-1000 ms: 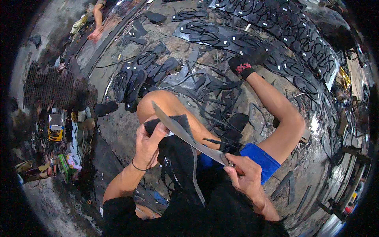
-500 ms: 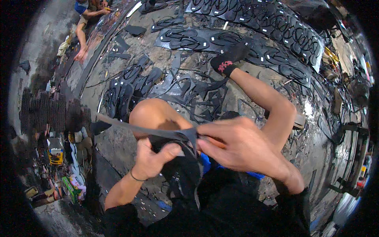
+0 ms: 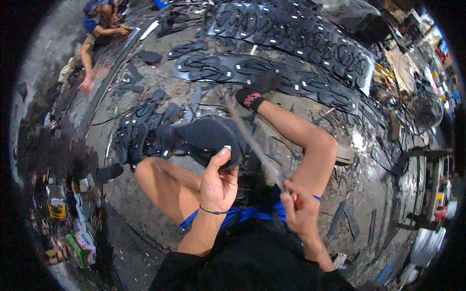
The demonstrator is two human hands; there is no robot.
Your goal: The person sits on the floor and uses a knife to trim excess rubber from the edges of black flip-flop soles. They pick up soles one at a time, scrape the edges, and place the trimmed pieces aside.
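My left hand [image 3: 219,186] is closed on a dark flip-flop sole [image 3: 201,138], thumb on top near a small white patch and fingers beneath. The sole is held up above the floor, between my bent knees. In my right hand [image 3: 302,211] is a long knife [image 3: 262,154], its orange-brown handle mostly hidden by my fingers. The narrow blade slants up and to the left, away from me. Its far end blurs near the sole's right edge, and I cannot tell whether the two touch.
Black flip-flops [image 3: 233,70] lie in rows on sheets ahead, with more in a pile [image 3: 141,128] at left. Dark stacked strips [image 3: 53,138] and a yellow container [image 3: 57,208] stand far left. Another person [image 3: 99,24] works at upper left. Offcuts [image 3: 343,220] litter the floor at right.
The knife has come away from the sole's edge, and my right hand has drawn back toward me. My left hand has lifted the sole forward and turned it. My view has shifted too.
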